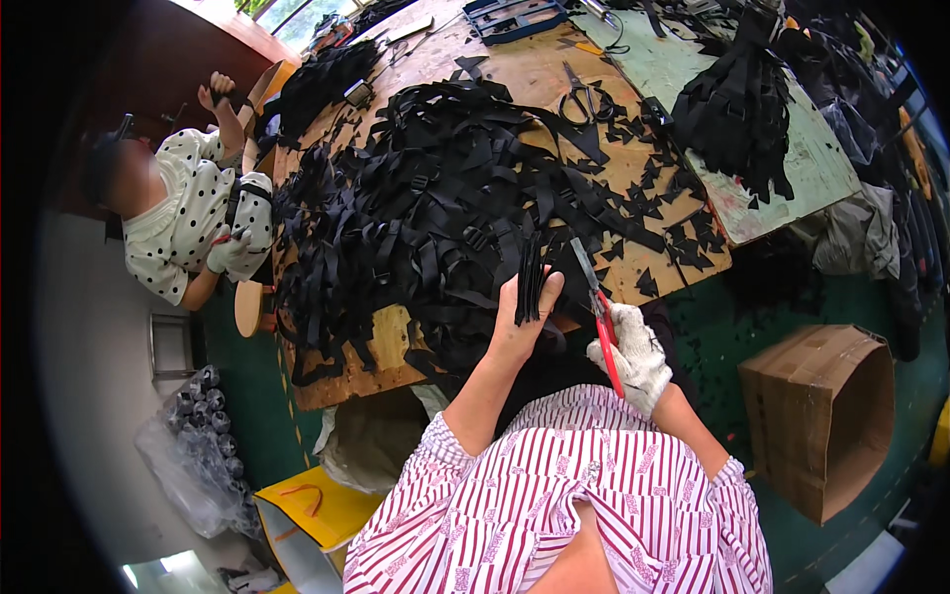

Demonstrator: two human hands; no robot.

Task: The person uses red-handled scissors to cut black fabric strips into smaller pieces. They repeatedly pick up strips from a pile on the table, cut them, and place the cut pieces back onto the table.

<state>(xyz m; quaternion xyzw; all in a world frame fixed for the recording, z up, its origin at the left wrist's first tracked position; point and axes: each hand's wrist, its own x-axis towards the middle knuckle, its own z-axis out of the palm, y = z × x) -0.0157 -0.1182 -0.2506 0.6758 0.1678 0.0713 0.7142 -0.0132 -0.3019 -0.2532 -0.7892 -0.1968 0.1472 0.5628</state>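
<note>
My bare left hand (519, 319) is closed around a stack of black webbing straps (530, 285), whose ends stick up above the thumb. A white knitted glove covers my right hand (636, 358), which grips red-handled scissors (605, 332). Their grey blades point up and slightly left, just right of the held straps and apart from them. Beyond both hands lies a large tangled heap of black straps (426, 188), some with buckles, on a wooden table (683, 272). Small black offcuts are scattered over its right part.
Another pair of scissors (576, 94) lies on the far table. Black straps (737, 114) are bundled on the pale green board (816, 163) at right. An open cardboard box (792, 406) stands on the floor. A co-worker (198, 203) sits at left, near a yellow bag (317, 505).
</note>
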